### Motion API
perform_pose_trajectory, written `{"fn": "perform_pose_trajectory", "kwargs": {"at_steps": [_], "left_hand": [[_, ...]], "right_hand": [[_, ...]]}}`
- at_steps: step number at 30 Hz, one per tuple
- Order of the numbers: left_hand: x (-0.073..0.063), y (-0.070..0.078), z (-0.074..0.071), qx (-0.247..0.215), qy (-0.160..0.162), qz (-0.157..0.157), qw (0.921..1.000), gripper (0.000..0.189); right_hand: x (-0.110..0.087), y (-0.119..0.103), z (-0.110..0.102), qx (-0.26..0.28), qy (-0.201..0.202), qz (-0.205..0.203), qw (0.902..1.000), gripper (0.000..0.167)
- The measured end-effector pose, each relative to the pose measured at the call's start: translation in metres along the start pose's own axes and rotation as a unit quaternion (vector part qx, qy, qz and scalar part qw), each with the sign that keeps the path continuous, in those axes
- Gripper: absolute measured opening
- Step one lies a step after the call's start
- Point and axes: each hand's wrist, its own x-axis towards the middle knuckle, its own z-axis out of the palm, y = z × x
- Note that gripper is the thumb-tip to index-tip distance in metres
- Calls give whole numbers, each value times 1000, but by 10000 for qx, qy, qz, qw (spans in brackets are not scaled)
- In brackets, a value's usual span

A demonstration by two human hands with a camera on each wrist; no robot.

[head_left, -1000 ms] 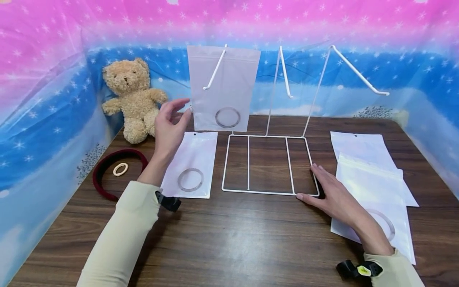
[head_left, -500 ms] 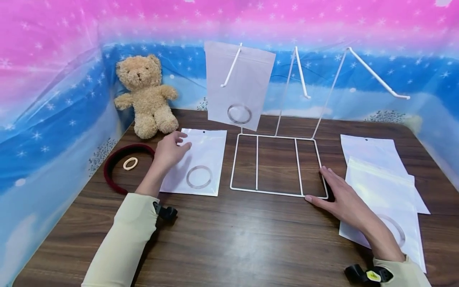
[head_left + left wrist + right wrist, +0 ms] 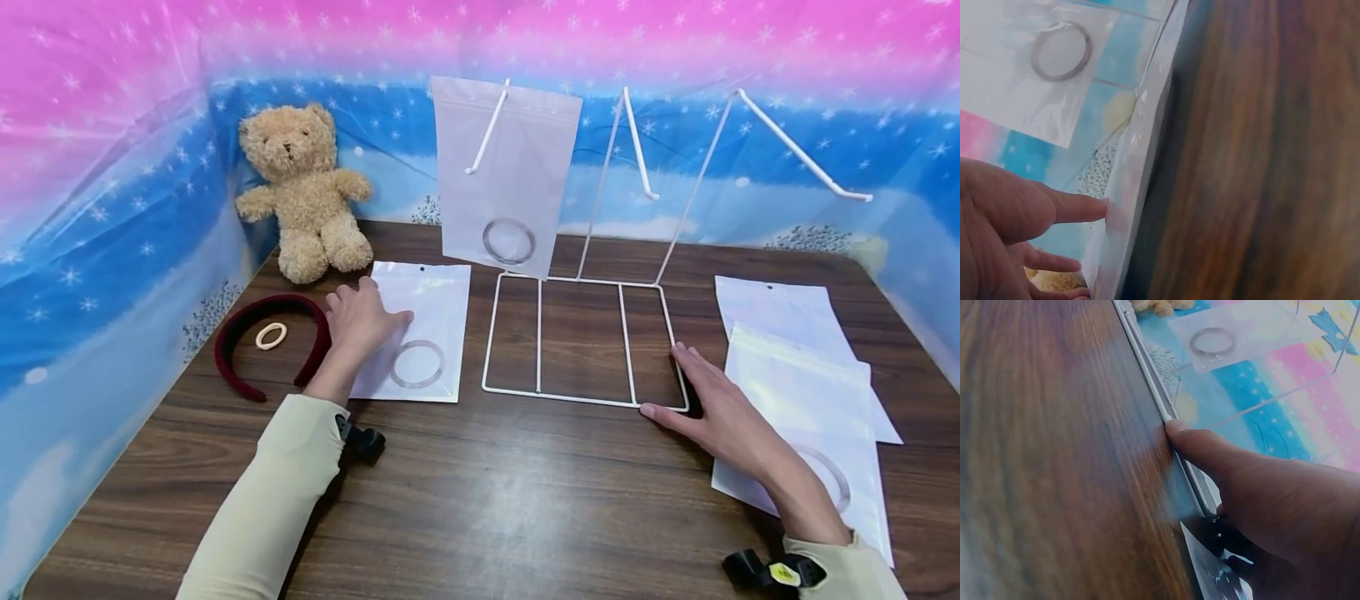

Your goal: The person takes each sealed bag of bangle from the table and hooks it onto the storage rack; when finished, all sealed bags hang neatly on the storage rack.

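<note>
My left hand (image 3: pixel 362 321) reaches over a flat white zip bag (image 3: pixel 438 300) that lies on the table with a ring-shaped bangle (image 3: pixel 396 370) showing through it. Its thumb is over the bag's face and its fingers are at the left edge; the left wrist view has the thumb tip at the bag's edge. My right hand (image 3: pixel 720 412) rests at the front right corner of a white wire display rack (image 3: pixel 562 398), thumb on the front bar, fingers along the side bar. From the rack's left hook hangs another zip bag (image 3: pixel 517 175) with a bangle near its bottom.
Two overlapping white bags (image 3: pixel 798 400) lie at the right, partly under my right forearm. A dark red headband (image 3: pixel 232 367) surrounds a small cream ring (image 3: pixel 271 336) at the left. Behind them a teddy bear (image 3: pixel 303 200) sits against the patterned cloth. The rack's middle hook (image 3: pixel 640 150) and right hook (image 3: pixel 802 150) jut forward.
My left hand has come down from beside the hanging bag to the bag on the table. The hanging bag has swung slightly. My right hand stays at the rack's corner; the head view has shifted.
</note>
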Motion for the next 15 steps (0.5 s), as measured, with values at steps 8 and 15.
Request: {"fn": "perform_pose_trajectory", "kwargs": {"at_steps": [8, 15], "left_hand": [[3, -5, 4, -1292, 173, -67, 9914, 65], [7, -11, -9, -1813, -110, -57, 9834, 45]], "right_hand": [[1, 0, 1, 9, 5, -10, 10000, 107], [1, 0, 1, 1, -27, 12, 10000, 108]]}}
